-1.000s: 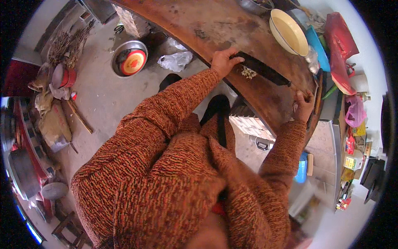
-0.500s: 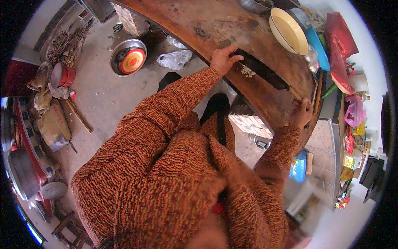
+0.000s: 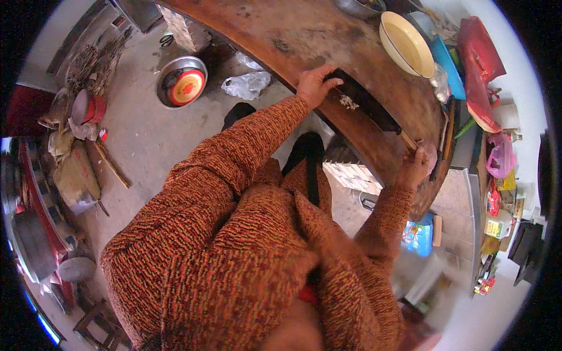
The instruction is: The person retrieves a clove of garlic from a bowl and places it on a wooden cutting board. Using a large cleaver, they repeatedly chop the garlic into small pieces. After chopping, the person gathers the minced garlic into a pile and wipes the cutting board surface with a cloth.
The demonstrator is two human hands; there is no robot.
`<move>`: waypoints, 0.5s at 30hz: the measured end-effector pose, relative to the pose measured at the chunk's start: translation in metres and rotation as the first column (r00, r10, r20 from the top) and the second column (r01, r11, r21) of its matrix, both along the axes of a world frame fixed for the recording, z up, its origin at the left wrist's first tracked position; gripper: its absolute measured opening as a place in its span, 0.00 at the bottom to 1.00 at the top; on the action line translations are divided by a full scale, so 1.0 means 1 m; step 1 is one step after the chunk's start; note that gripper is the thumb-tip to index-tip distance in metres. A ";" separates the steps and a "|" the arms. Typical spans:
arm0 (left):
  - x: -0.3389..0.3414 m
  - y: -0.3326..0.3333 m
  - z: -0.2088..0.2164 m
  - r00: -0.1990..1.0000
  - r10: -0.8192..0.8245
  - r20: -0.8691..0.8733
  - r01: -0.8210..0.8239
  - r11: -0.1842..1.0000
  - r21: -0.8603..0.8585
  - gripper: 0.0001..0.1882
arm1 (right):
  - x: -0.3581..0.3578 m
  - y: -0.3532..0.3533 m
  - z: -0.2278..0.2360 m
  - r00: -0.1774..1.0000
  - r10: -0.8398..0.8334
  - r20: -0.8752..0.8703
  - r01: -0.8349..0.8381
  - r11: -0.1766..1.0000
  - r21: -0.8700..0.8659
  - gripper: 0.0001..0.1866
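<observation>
A long kitchen knife [image 3: 366, 104] with a dark blade and a wooden handle lies across the worn wooden counter. Pressed at the blade's far tip is my left hand [image 3: 314, 86], thumb and fingers closed on it. My right hand [image 3: 414, 166] wraps the end of the handle near the counter's right side. A small heap of chopped white pieces [image 3: 349, 103], perhaps garlic, sits close beside the blade on the side nearer me. The blade's lower edge touches or nearly touches the wood; the exact contact is not visible.
Beyond the knife stand a cream enamel basin [image 3: 406, 44] and a blue tray [image 3: 452, 69]. A metal bowl with a red-rimmed dish [image 3: 187, 85] and a clear plastic bag [image 3: 247, 85] are on the floor at left. The curved counter edge [image 3: 336, 130] runs in front of me.
My right hand has shifted left and nearer me with the handle, and the handle end of the knife has swung with it. My left hand stays at the tip.
</observation>
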State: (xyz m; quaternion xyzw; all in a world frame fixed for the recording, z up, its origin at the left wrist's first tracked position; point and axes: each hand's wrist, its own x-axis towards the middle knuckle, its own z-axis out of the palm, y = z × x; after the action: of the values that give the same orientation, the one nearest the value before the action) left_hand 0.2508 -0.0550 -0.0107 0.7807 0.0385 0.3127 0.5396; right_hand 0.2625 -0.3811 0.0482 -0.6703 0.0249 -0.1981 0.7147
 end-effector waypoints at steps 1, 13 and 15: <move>-0.001 -0.001 0.001 1.000 0.020 0.000 -0.020 0.999 0.032 0.17 | 0.001 0.000 0.004 0.998 0.009 0.069 -0.004 0.997 -0.078 0.10; -0.001 0.002 -0.001 0.998 0.019 0.057 -0.019 1.000 0.012 0.18 | -0.021 0.020 0.015 0.999 -0.036 0.027 0.040 0.988 -0.147 0.11; 0.001 0.004 -0.004 0.999 0.039 0.005 -0.040 0.998 0.047 0.18 | -0.023 0.024 0.024 0.998 -0.003 0.062 0.008 0.997 -0.077 0.11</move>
State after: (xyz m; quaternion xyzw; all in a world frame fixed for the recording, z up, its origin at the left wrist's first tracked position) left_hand 0.2514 -0.0515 -0.0146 0.7918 0.0455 0.3256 0.5147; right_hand 0.2391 -0.3567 0.0718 -0.6910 -0.0030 -0.2217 0.6880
